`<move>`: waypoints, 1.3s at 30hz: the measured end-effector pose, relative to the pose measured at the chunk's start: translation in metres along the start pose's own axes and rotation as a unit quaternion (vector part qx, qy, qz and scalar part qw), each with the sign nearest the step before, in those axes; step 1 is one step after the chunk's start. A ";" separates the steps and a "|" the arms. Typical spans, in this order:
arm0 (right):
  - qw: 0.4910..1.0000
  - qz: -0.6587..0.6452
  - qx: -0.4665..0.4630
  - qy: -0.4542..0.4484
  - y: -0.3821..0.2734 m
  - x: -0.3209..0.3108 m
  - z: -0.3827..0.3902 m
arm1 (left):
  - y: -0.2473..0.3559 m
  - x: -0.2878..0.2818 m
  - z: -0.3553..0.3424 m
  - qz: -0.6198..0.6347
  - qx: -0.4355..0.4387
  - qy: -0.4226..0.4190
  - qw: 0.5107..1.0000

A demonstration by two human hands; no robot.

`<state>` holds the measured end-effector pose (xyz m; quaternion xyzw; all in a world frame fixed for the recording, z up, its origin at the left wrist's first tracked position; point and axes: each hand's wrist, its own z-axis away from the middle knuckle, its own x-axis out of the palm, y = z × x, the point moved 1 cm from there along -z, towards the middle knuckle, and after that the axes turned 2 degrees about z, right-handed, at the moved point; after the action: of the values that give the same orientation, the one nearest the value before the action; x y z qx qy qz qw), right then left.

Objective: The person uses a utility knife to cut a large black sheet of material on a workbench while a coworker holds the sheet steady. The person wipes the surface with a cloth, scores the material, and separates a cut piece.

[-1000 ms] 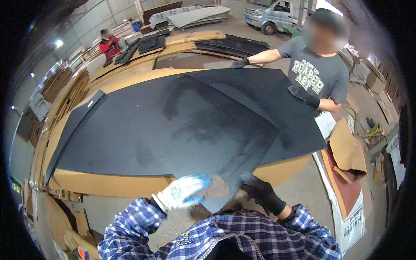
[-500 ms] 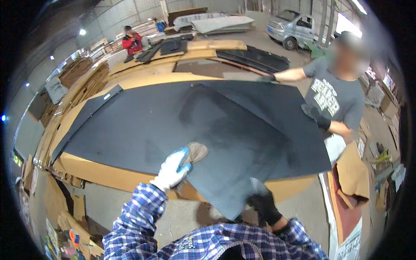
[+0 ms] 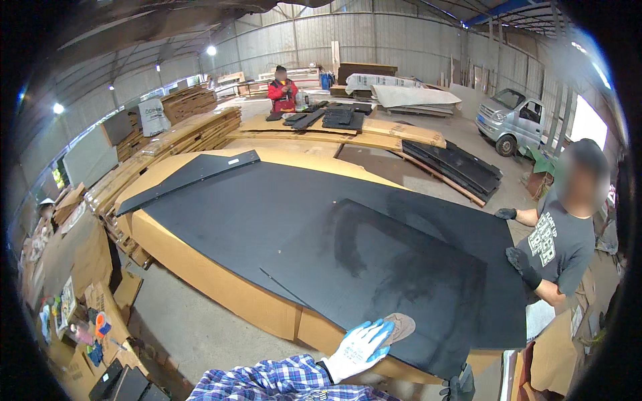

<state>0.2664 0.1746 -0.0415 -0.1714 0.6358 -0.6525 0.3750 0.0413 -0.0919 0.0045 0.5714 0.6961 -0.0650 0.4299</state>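
Observation:
My left hand (image 3: 361, 349), in a white glove with blue-coated fingers, presses a folded grey-brown cloth (image 3: 400, 328) against a black panel (image 3: 414, 287). This panel lies slanted over a larger black board (image 3: 267, 200), and dark smeared streaks mark its surface. At the panel's near corner is my right hand (image 3: 460, 386) in a black glove. It seems to grip the edge there, though most of its fingers are hidden. A co-worker's two black-gloved hands (image 3: 523, 262) rest at the board's right end.
Cardboard sheets (image 3: 214, 284) lie under the boards. A black strip-edged piece (image 3: 194, 179) sits at the far left end. Stacked brown boards (image 3: 167, 150) stand behind, with black panels (image 3: 455, 167) beyond. Another person (image 3: 282, 93) and a van (image 3: 511, 120) are farther back.
The view has swung left and up, so the boards appear lower and further right. My left hand with the cloth is now nearer the panel's near edge, closer to my right hand.

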 end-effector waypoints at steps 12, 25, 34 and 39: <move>0.975 -0.073 -0.179 0.111 0.020 -0.014 -0.065 | 0.008 0.021 -0.005 0.015 0.057 0.002 0.998; 0.973 -0.070 -0.082 0.205 -0.001 -0.006 -0.106 | -0.018 -0.018 0.001 -0.008 -0.029 -0.031 0.999; 0.960 -0.184 -0.028 0.209 0.003 -0.001 -0.097 | -0.034 -0.049 0.017 -0.058 -0.091 -0.044 0.993; 0.951 -0.181 -0.002 0.251 -0.001 0.005 -0.094 | -0.034 -0.045 0.018 -0.059 -0.095 -0.029 0.993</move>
<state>0.1968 0.2372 -0.0546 -0.1145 0.6688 -0.7303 0.0785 0.0206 -0.1473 0.0100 0.4838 0.7187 -0.0408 0.4977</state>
